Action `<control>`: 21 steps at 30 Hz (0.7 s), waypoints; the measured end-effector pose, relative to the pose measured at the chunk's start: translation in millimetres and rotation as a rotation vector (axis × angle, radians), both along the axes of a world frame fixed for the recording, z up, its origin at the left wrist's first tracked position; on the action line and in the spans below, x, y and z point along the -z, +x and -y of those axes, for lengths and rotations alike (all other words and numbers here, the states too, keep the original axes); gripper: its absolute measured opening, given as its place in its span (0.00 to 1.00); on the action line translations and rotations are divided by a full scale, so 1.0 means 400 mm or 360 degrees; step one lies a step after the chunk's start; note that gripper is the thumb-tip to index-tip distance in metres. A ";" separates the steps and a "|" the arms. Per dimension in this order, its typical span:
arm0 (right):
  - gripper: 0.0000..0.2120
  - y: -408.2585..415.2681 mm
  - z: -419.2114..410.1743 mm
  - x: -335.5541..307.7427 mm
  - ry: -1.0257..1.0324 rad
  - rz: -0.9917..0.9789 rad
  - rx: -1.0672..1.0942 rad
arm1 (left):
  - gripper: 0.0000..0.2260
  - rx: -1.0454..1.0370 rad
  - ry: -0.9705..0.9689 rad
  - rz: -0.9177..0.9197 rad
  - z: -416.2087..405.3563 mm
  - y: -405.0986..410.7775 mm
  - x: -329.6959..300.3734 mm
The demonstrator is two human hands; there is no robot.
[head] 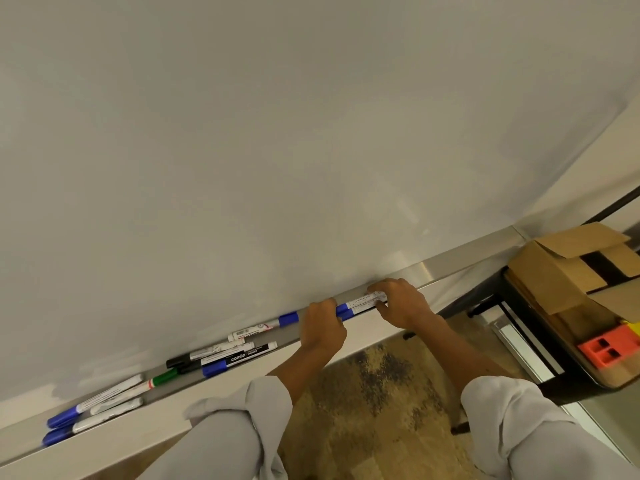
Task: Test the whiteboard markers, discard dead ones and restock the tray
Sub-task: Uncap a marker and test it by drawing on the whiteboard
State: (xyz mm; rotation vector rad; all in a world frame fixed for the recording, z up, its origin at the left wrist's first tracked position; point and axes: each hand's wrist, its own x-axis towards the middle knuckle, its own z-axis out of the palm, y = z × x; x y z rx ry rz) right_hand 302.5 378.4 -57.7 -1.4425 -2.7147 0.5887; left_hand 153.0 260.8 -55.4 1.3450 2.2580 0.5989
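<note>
A blank whiteboard (pixel 277 133) fills the upper view, with a long metal tray (pixel 460 268) along its lower edge. Several markers lie in the tray: blue-capped ones (pixel 69 419) at the far left, a green one (pixel 162 377), black and blue ones (pixel 221 356) in the middle, one more blue-capped marker (pixel 263 325). My left hand (pixel 322 327) and my right hand (pixel 401 301) both rest on a pair of blue-capped markers (pixel 360 303) lying in the tray. The left fingers cover their caps; the right fingers pinch their white barrels.
An open cardboard box (pixel 561 271) stands on a dark stool (pixel 485 289) at the right, with an orange block (pixel 606 348) and a yellow item beside it. A patterned floor (pixel 374 393) lies below the tray. Light sleeves cover both forearms.
</note>
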 end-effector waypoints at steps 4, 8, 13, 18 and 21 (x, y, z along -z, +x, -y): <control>0.14 -0.026 0.011 -0.021 0.0107 0.0087 0.0036 | 0.10 0.0080 0.0025 0.0018 0.036 -0.011 -0.006; 0.13 -0.116 0.069 -0.039 0.0156 0.0038 0.0037 | 0.11 0.0214 0.0063 -0.0145 0.086 -0.050 -0.017; 0.09 -0.219 0.164 -0.045 0.0121 -0.0088 -0.0134 | 0.12 0.0386 0.0062 -0.0585 0.154 -0.146 -0.044; 0.09 -0.298 0.271 -0.012 0.0338 -0.0133 -0.0510 | 0.14 0.0399 -0.0147 -0.0900 0.239 -0.225 -0.051; 0.10 -0.346 0.299 0.008 0.0419 -0.0036 -0.0667 | 0.13 0.0353 -0.0196 -0.0892 0.281 -0.255 -0.051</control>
